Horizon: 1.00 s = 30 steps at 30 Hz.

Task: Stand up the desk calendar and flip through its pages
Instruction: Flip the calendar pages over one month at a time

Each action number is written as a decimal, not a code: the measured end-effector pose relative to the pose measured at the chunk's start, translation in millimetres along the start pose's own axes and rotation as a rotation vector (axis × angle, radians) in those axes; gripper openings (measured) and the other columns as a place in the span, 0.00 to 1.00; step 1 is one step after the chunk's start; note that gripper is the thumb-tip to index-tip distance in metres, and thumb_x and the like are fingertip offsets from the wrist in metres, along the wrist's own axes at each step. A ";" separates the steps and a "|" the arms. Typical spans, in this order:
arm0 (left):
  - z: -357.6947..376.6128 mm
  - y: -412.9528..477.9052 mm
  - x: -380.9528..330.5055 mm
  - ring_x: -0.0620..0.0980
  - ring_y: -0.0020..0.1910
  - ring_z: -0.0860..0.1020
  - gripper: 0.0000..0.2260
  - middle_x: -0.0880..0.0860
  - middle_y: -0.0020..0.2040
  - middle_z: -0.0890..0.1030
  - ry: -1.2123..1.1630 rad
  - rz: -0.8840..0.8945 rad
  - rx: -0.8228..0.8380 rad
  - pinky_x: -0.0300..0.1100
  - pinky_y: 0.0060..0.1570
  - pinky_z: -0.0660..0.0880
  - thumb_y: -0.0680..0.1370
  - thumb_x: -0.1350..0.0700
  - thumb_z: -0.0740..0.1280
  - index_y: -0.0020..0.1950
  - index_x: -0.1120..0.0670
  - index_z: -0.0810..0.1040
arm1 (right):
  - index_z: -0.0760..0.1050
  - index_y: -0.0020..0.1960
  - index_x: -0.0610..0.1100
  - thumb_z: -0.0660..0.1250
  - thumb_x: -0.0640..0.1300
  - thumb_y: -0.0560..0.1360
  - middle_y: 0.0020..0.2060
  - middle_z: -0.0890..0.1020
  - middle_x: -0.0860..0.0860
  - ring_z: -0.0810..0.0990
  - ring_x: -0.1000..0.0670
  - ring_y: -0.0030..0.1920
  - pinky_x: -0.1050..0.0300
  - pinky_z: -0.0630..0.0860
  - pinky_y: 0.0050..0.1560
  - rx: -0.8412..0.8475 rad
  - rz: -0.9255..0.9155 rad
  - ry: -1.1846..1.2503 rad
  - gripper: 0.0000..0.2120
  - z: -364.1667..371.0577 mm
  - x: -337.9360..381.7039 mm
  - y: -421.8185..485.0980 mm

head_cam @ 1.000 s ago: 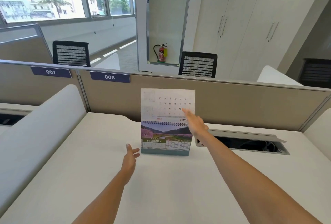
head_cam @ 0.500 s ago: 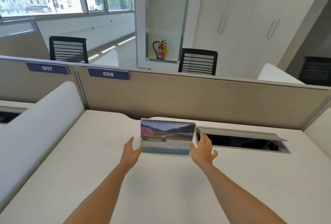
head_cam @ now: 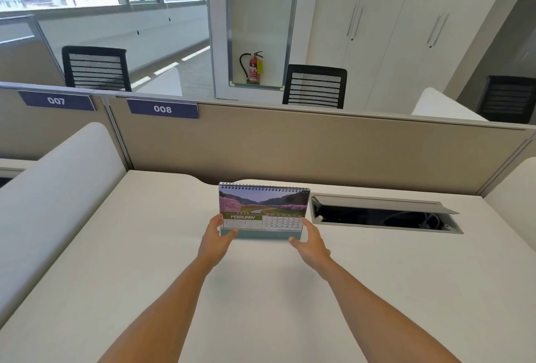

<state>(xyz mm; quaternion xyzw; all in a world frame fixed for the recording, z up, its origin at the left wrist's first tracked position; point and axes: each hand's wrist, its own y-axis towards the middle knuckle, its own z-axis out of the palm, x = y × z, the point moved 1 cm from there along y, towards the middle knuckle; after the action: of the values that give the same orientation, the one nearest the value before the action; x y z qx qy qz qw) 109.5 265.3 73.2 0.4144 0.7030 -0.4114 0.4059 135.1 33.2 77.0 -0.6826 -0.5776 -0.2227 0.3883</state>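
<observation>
The spiral-bound desk calendar [head_cam: 263,208] stands upright on the white desk [head_cam: 145,261], showing the February page with a landscape photo of pink trees. My left hand [head_cam: 216,239] grips its lower left corner, thumb across the front of the base. My right hand [head_cam: 310,242] is at the lower right corner, fingers touching the page edge and thumb spread below the base.
An open cable hatch [head_cam: 383,214] with a raised grey lid lies just right of the calendar. A beige partition [head_cam: 319,148] labelled 008 closes off the back. White curved dividers [head_cam: 58,182] flank the desk on both sides.
One second ago my right hand held the January page raised above the spiral. That page has gone over the back, and both hands have closed in on the calendar's lower corners.
</observation>
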 end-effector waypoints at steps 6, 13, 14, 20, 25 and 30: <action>2.3 0.3 -4.3 0.58 0.71 0.65 0.30 0.55 0.75 0.64 -0.001 0.010 -0.013 0.53 0.66 0.66 0.78 0.56 0.67 0.76 0.52 0.58 | 0.53 0.76 0.52 0.67 0.48 0.77 0.76 0.59 0.49 0.61 0.42 0.74 0.38 0.55 0.73 0.026 0.049 0.075 0.33 -0.8 -10.7 4.4; 5.1 -3.9 -3.5 0.59 0.69 0.67 0.27 0.57 0.72 0.67 -0.047 0.018 -0.056 0.54 0.65 0.69 0.77 0.54 0.68 0.74 0.51 0.63 | 0.54 0.76 0.54 0.67 0.47 0.76 0.76 0.59 0.49 0.61 0.42 0.74 0.36 0.58 0.72 0.048 0.068 0.149 0.34 -1.6 -19.0 8.4; 5.1 -5.4 -2.4 0.58 0.70 0.67 0.27 0.56 0.73 0.66 -0.040 0.018 -0.064 0.54 0.65 0.68 0.77 0.54 0.68 0.74 0.51 0.63 | 0.54 0.76 0.54 0.67 0.48 0.76 0.76 0.59 0.50 0.61 0.43 0.74 0.36 0.58 0.72 0.052 0.066 0.148 0.34 -1.7 -20.3 8.4; 3.9 -16.4 0.0 0.57 0.70 0.66 0.25 0.56 0.73 0.66 -0.006 0.051 -0.122 0.53 0.67 0.66 0.79 0.54 0.66 0.74 0.51 0.64 | 0.53 0.76 0.55 0.67 0.49 0.76 0.77 0.59 0.50 0.61 0.42 0.74 0.37 0.59 0.72 0.068 0.078 0.149 0.34 -1.5 -25.4 8.3; 4.9 -30.1 2.0 0.55 0.71 0.65 0.24 0.55 0.73 0.66 0.004 0.090 -0.111 0.52 0.67 0.65 0.80 0.53 0.63 0.75 0.51 0.63 | 0.51 0.77 0.56 0.67 0.50 0.76 0.77 0.59 0.49 0.60 0.42 0.74 0.38 0.60 0.72 0.088 0.091 0.150 0.35 -0.7 -24.8 7.9; 6.8 -39.8 3.2 0.54 0.71 0.66 0.22 0.54 0.73 0.68 0.049 0.121 -0.079 0.51 0.66 0.66 0.80 0.52 0.62 0.74 0.51 0.65 | 0.51 0.77 0.55 0.66 0.50 0.77 0.76 0.60 0.49 0.61 0.43 0.74 0.41 0.61 0.72 0.108 0.099 0.186 0.35 -2.1 -24.8 4.6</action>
<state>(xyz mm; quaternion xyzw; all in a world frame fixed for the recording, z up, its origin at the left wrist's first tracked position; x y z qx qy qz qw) 73.5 247.3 77.7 0.4499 0.7021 -0.3478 0.4287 134.1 16.1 58.3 -0.6647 -0.5159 -0.2343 0.4870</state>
